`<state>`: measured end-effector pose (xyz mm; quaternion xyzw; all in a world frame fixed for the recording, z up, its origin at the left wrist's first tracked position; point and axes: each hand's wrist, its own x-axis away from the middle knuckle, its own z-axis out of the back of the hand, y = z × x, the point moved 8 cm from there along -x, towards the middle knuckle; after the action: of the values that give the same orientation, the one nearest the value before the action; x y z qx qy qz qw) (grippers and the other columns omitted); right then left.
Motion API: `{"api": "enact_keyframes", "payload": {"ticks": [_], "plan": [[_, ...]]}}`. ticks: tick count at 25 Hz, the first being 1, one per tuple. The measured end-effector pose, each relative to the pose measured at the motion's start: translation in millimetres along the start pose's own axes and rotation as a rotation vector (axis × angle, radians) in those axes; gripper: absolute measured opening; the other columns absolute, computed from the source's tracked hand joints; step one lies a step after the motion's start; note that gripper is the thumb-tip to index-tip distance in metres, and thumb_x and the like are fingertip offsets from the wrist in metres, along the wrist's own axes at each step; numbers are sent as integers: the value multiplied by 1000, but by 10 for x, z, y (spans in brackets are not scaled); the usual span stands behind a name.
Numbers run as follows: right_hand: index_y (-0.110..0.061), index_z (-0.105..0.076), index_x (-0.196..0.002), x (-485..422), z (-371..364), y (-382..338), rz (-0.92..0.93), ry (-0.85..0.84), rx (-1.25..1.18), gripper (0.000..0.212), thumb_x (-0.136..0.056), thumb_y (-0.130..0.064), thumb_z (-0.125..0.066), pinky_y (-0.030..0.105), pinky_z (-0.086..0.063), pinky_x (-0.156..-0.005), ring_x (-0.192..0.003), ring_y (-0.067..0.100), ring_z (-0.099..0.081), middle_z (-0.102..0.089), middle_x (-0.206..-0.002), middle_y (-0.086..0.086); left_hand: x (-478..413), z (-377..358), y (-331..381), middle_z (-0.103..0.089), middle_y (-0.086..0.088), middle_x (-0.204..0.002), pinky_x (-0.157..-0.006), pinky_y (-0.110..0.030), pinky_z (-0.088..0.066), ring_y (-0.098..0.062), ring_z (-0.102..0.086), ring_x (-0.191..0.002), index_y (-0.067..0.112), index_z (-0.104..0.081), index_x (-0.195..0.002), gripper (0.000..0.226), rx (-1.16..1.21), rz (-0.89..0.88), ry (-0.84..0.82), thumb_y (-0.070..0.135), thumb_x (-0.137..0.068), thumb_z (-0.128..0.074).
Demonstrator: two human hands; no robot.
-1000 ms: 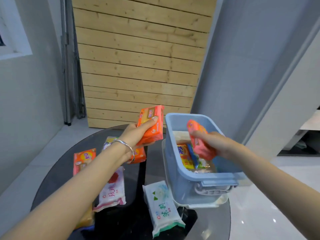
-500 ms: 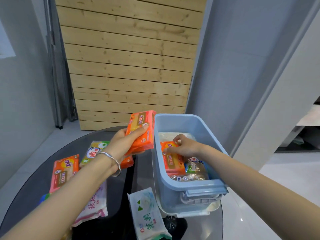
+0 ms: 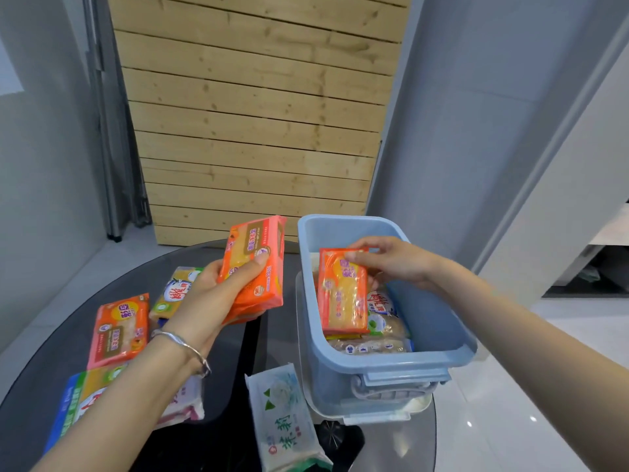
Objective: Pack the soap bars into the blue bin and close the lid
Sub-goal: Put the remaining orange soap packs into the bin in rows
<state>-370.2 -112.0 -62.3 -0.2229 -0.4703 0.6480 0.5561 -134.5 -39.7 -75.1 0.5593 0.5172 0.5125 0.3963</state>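
Head view: the right hand [image 3: 391, 264] pinches an orange plastic-wrapped soap bar [image 3: 343, 294] inside the blue plastic bin [image 3: 439, 321]; the left hand [image 3: 218, 298] grips another orange wrapped bar [image 3: 255, 264] just beside it. Packing step; next, release.

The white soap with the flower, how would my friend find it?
Start at the blue bin on the dark table. Just left of its near corner lies the white soap, alone. It is the only white-and-green pack with a flower; the others nearby are orange.

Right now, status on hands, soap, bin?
Left hand holds an orange soap bar beside the blue bin. Right hand setting another orange bar inside. Bin open, more bars on table.
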Motion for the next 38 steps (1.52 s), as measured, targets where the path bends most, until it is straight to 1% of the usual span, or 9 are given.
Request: {"api": "enact_keyframes", "payload": {"ticks": [5,10,16,19,21,24,31,35,38], "plan": [[-14,-57,-95,156,-289,167,-134,-281,-3,13,-94,-27,-54,19,-56,-57,-78,20,-60,-62,-93,12,38,-43,40,-70,-9,-108,-57,-24,-57,-22,-68,-94,16,-54,-121,79,-21,-22,-22,51,-51,-67],[-15,-59,-97,184,-390,380,-181,-258,10,14,-91,-27,-59,24,-60,-69,-91,24,-66,-68,-103,11,48,-183,12,-70,-5,-100,-58,-28,-57,-17,-69,-82,17,-53,-120,91,-46,-24,-36,55,-40,-69],[-14,-69,-107,143,-285,147,70,-91,413,28,-86,-31,-66,30,-54,-81,-98,21,-66,-68,-111,6,6,-354,13,-69,-2,-102,-67,-27,-53,-12,-68,-80,19,-51,-123,53,-30,-67,-58,41,-77,-62],[-21,-67,-109,243,66,-358,225,91,133,32,-94,-42,-49,31,-51,-83,-96,22,-65,-69,-103,4,-23,-541,105,-70,5,-89,-47,-13,-49,0,-68,-61,19,-51,-117,35,-39,-132,-149,26,-84,-60],[-31,-65,-110,289,156,-554,230,-2,-79,35,-89,-54,-48,27,-56,-77,-91,18,-69,-72,-102,1,-16,-795,136,-72,5,-93,-54,-15,-53,-2,-70,-69,19,-49,-117,40,-77,-156,-264,24,-80,-65],[-33,-66,-106,332,227,-591,246,-109,73,35,-76,-50,-64,23,-59,-74,-90,15,-71,-74,-102,2,-14,-1143,105,-71,5,-95,-67,-22,-57,-6,-71,-79,20,-45,-106,39,-141,-170,-358,27,-76,-69],[-16,-68,-103,436,383,-109,80,-238,380,42,-70,-40,-75,37,-57,-86,-94,22,-72,-76,-102,7,-296,-1267,4,-61,-1,-119,-115,-38,-13,-17,-38,-130,21,-59,-108,45,-1416,-496,-449,35,-98,-17],[-14,-69,-104,352,179,41,101,-287,471,28,-84,-33,-68,34,-51,-97,-99,14,-69,-74,-106,2,-349,-1315,-110,-61,-2,-119,-114,-42,3,-14,-37,-129,22,-64,-108,52,-1608,-488,-499,36,-97,-15],[-28,-71,-103,264,220,163,168,-145,919,28,-89,-46,-55,36,-7,-117,-113,7,-54,-69,-109,-13,-363,-1303,-106,-62,-3,-116,-112,-41,-1,-14,-41,-123,25,-65,-112,52,-1605,-505,-504,38,-97,-17]]}}
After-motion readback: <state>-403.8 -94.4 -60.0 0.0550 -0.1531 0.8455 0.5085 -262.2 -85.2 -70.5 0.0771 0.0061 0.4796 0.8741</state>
